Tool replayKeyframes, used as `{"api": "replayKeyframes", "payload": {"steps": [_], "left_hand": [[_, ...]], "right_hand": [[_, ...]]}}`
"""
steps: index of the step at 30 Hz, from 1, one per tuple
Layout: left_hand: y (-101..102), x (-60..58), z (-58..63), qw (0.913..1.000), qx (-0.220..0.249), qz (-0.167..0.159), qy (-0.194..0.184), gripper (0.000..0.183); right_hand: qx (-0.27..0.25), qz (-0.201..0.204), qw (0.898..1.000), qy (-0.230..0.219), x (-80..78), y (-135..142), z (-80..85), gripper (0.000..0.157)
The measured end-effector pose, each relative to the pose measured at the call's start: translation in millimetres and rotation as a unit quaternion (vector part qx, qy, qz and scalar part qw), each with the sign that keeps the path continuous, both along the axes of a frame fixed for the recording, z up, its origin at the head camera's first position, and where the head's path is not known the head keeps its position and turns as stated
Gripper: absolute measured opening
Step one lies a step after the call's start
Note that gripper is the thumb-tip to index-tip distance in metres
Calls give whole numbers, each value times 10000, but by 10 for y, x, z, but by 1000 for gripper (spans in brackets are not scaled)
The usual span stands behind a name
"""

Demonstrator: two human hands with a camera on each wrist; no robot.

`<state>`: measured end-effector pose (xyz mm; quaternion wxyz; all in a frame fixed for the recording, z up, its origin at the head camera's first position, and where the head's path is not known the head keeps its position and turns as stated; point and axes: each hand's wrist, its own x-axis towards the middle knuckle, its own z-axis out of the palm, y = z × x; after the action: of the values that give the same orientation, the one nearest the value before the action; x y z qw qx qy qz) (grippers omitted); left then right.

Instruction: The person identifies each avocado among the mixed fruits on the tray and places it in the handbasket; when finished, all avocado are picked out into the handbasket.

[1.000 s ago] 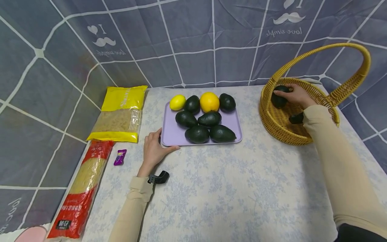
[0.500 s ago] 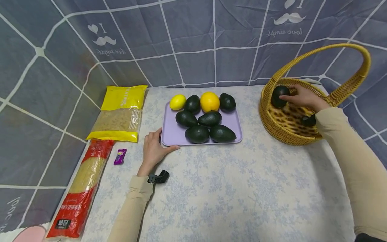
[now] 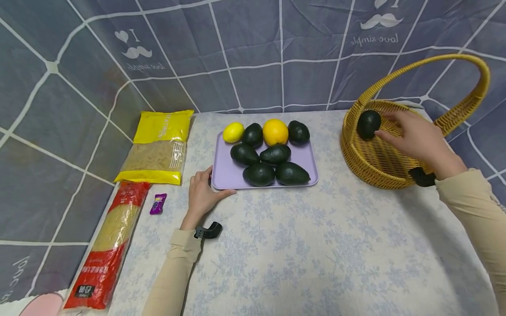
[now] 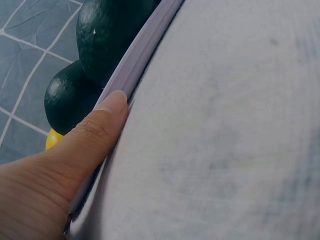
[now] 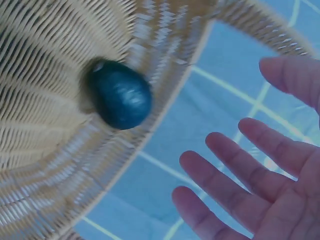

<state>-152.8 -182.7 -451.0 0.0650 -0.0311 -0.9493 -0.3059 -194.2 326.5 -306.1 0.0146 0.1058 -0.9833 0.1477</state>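
In the head view, a lilac tray [image 3: 225, 173] bears several dark green avocados [image 3: 258, 174], a yellow lemon [image 3: 233, 132] and an orange [image 3: 275, 132]. My left hand [image 3: 200, 195] rests at the tray's near left corner, its thumb [image 4: 95, 131] straight against the outer rim in the left wrist view. On the right stands a wicker basket [image 3: 356, 169] with one avocado [image 3: 369, 124] against its inner left wall. Just right of that avocado, my right hand [image 3: 419, 136] hovers over the basket. The right wrist view shows its fingers [image 5: 220, 187] spread, apart from the avocado [image 5: 120, 95].
A yellow bag [image 3: 154, 149] and a red noodle packet [image 3: 103, 245] lie along the left side, with a small purple wrapped sweet [image 3: 158, 204] beside them. The basket's tall handle [image 3: 419, 63] arches over it. Grey cloth hangs behind the table.
My right hand has let go of the avocado in the basket and drawn back to the right and toward me. The avocado stays by the basket's left wall; my left hand has not moved.
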Motion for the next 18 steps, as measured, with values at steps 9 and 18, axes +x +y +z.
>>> {"api": "replayKeyframes", "payload": {"steps": [9,18], "left_hand": [[-12,13,-10,10000,2,24,-28,106],[0,2,-2,10000,5,12,-38,105]], "right_hand": [[-458,43,9852,1651,505,-307,7,30],[-1671,951,9352,2974,635,-693,-175,22]]}}
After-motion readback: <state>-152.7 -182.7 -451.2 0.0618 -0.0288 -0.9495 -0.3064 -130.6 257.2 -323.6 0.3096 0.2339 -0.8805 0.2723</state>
